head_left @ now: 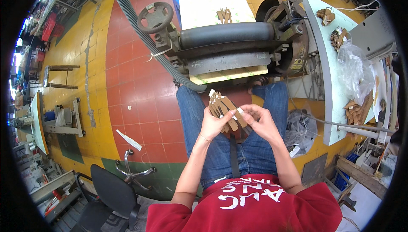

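Observation:
Above my lap I hold a fanned bundle of flat brown strips (pixel 220 104), several of them with small white ends or tags. My left hand (pixel 212 125) is closed around the near side of the bundle, thumb on top. My right hand (pixel 260 122) is closed at the bundle's right side, fingers pinching one brown strip (pixel 236 113) near a small white piece. The material of the strips cannot be made out for certain. Just beyond my knees stands a machine with a dark roller (pixel 227 34).
A handwheel (pixel 156 18) and grey ribbed hose (pixel 140 28) flank the machine's left. More brown strips (pixel 224 16) lie on the sheet behind the roller. At right, a pale table (pixel 319 40) carries strip bundles (pixel 340 39) and clear plastic (pixel 356 68). A black chair (pixel 112 191) stands at lower left.

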Demonstrator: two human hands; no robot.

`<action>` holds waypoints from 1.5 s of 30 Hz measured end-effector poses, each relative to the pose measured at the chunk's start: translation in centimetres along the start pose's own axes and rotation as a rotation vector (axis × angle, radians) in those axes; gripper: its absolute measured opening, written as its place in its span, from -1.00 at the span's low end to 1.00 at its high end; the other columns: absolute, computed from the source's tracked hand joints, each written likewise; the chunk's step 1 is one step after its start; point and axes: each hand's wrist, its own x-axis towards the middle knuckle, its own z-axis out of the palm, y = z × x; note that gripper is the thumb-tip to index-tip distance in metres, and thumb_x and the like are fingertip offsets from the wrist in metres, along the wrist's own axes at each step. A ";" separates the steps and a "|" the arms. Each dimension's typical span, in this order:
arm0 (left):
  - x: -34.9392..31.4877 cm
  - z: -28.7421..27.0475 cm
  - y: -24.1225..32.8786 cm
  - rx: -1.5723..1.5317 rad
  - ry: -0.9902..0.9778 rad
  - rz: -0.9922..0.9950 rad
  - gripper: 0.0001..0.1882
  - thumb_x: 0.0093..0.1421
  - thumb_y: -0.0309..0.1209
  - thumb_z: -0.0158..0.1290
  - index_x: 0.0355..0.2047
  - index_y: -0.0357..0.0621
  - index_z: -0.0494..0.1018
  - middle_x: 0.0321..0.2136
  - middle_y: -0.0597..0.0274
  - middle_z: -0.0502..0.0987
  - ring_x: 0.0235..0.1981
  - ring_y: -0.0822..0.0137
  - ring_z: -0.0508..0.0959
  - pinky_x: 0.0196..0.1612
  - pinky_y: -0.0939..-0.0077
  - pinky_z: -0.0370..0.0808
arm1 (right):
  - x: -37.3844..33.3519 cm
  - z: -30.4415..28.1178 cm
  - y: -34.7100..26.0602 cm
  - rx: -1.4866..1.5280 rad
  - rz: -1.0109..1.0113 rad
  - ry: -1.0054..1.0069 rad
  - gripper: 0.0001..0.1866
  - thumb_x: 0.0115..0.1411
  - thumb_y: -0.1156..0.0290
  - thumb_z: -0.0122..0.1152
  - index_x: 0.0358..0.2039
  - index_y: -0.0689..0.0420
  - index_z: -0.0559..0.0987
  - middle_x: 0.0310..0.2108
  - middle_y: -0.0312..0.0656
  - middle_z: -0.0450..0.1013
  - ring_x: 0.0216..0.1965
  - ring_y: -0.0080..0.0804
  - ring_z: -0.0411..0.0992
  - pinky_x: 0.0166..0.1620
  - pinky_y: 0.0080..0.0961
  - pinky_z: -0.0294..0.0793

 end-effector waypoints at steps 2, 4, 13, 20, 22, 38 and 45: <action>0.2 -0.1 -0.2 -0.004 -0.014 0.006 -0.81 0.05 -0.49 0.22 -0.34 -0.29 0.47 -0.44 0.27 0.57 -0.42 0.51 0.55 -0.34 0.58 0.53 | 0.4 0.3 0.5 0.037 -0.005 -0.019 -0.78 0.17 0.37 0.22 -0.29 0.29 0.59 -0.46 -0.27 0.49 -0.46 -0.63 0.43 -0.38 -0.66 0.41; 0.4 -0.2 -0.4 0.021 0.004 0.009 -0.81 0.06 -0.50 0.22 -0.33 -0.29 0.47 -0.44 0.26 0.57 -0.42 0.51 0.55 -0.34 0.59 0.53 | 0.8 0.8 0.7 0.152 0.072 0.005 -0.81 0.17 0.39 0.21 -0.32 0.28 0.59 -0.47 -0.28 0.49 -0.47 -0.67 0.43 -0.39 -0.71 0.39; 1.8 -1.6 -1.7 -0.436 0.183 -0.070 -0.66 0.23 -0.38 0.05 -0.05 -0.33 0.36 -0.22 0.05 0.53 -0.24 0.26 0.58 -0.21 0.44 0.55 | 7.5 0.4 2.3 0.341 0.140 0.139 -0.83 0.17 0.33 0.19 -0.38 0.17 0.59 -0.53 -0.41 0.46 -0.53 -0.76 0.31 -0.44 -0.74 0.26; 0.9 -4.0 -2.3 -0.509 0.166 -0.099 -0.59 0.16 -0.45 -0.14 0.03 -0.35 0.30 -0.17 -0.01 0.50 -0.18 0.21 0.54 -0.13 0.34 0.54 | 15.8 -0.5 2.7 0.079 0.087 0.361 -0.72 0.13 0.33 0.23 -0.30 0.32 0.57 -0.52 -0.29 0.50 -0.52 -0.55 0.39 -0.38 -0.58 0.36; 0.6 -3.9 -2.6 -0.526 0.151 -0.107 -0.59 0.16 -0.45 -0.14 0.03 -0.34 0.30 -0.16 -0.01 0.49 -0.18 0.21 0.54 -0.13 0.34 0.54 | 16.4 0.0 1.6 -0.009 0.012 0.491 -0.65 0.12 0.32 0.24 -0.25 0.39 0.56 -0.47 -0.16 0.54 -0.44 -0.40 0.48 -0.29 -0.50 0.44; 1.6 -1.7 -0.9 -0.323 -0.121 0.027 -0.55 0.25 -0.53 -0.03 0.14 -0.35 0.20 -0.02 -0.02 0.45 0.02 0.23 0.47 0.09 0.40 0.42 | 2.1 3.4 0.2 0.215 0.044 0.075 -0.74 0.11 0.40 0.29 -0.22 0.28 0.59 -0.43 -0.23 0.55 -0.43 -0.61 0.48 -0.33 -0.67 0.47; 1.1 -1.3 -1.3 -0.346 -0.045 0.022 -0.60 0.25 -0.45 0.01 0.07 -0.33 0.28 -0.08 0.02 0.49 -0.04 0.27 0.51 0.02 0.43 0.47 | 2.0 3.1 0.4 -0.022 -0.090 0.170 -0.85 0.10 0.44 0.29 -0.34 0.25 0.62 -0.45 -0.32 0.54 -0.44 -0.65 0.46 -0.34 -0.68 0.44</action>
